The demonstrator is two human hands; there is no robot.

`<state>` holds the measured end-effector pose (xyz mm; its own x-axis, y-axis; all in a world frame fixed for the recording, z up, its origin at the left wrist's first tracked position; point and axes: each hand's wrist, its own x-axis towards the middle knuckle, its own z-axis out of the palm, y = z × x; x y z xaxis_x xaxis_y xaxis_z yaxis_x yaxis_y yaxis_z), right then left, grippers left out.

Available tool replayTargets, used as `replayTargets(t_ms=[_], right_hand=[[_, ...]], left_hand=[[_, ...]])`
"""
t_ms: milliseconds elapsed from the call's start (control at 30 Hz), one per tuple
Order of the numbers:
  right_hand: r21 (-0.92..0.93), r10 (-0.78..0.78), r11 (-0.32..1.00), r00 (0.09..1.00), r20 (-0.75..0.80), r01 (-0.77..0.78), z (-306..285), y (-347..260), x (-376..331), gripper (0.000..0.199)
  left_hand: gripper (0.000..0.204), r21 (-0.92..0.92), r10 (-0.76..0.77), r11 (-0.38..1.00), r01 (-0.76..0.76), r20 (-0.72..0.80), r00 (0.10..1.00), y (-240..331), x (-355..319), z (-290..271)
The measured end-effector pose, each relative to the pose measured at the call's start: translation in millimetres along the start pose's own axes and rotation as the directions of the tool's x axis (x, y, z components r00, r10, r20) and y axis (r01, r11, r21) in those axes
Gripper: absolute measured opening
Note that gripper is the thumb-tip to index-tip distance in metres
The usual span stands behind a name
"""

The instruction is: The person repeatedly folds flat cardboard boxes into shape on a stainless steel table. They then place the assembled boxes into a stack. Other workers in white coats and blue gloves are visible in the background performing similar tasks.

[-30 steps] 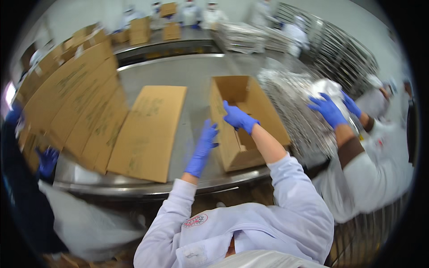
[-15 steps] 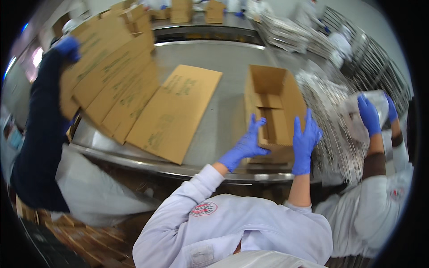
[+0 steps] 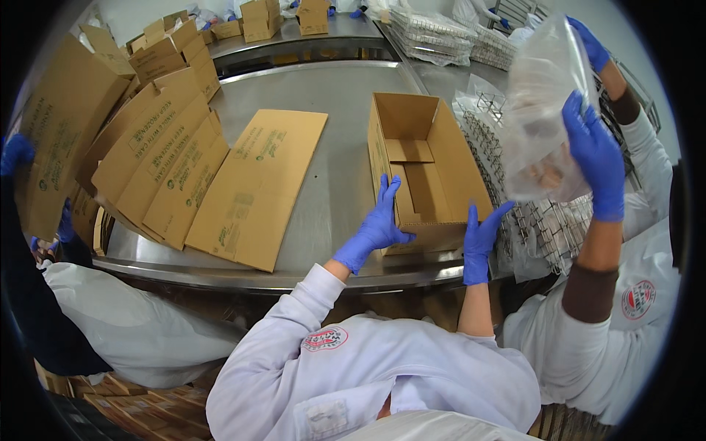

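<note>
An open brown cardboard box [image 3: 423, 158] stands on the steel table [image 3: 323, 95] in front of me, its inside bare. My left hand [image 3: 376, 228], in a blue glove, presses flat against the box's near left corner. My right hand [image 3: 482, 235], also gloved blue, rests against the near right corner with fingers spread. Both hands touch the box's outer sides without closing on it. To my right a co-worker's gloved hand [image 3: 592, 151] holds up a clear plastic bag [image 3: 544, 110] with pale contents above the box's right side.
Flattened cardboard boxes [image 3: 254, 187] lie fanned on the table's left. A person at the left edge lifts one flat [image 3: 62, 132]. Wire racks wrapped in plastic [image 3: 526, 220] sit right of the box. More boxes [image 3: 261, 18] and racks stand at the far end.
The box now sits squarely before me with my hands on its near corners instead of inside it. The co-worker has raised the plastic bag high. The person at left lifted a flat.
</note>
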<state>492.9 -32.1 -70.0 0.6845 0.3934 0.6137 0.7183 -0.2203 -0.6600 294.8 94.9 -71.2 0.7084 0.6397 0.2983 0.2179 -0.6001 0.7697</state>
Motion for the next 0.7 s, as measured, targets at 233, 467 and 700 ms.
replayTargets(t_ms=[233, 467, 700], right_hand=[[0.059, -0.022, 0.998, 0.999, 0.041, 0.019, 4.1, 3.2, -5.9, 0.076], [0.095, 0.04, 0.993, 0.972, 0.231, -0.064, -10.4, 29.5, -16.8, 0.064], [0.064, -0.26, 0.956, 0.931, -0.255, 0.285, -46.6, -42.7, -12.6, 0.065]], left_hand=[[0.129, -0.059, 0.073, 0.995, -0.077, -0.081, 0.994, -13.0, -0.3, 5.1], [0.129, -0.18, -0.08, 0.981, 0.077, -0.005, 0.997, 9.5, -12.1, -16.8], [0.11, 0.234, -0.171, 0.952, 0.196, -0.122, 0.978, 16.7, -18.1, -139.4]])
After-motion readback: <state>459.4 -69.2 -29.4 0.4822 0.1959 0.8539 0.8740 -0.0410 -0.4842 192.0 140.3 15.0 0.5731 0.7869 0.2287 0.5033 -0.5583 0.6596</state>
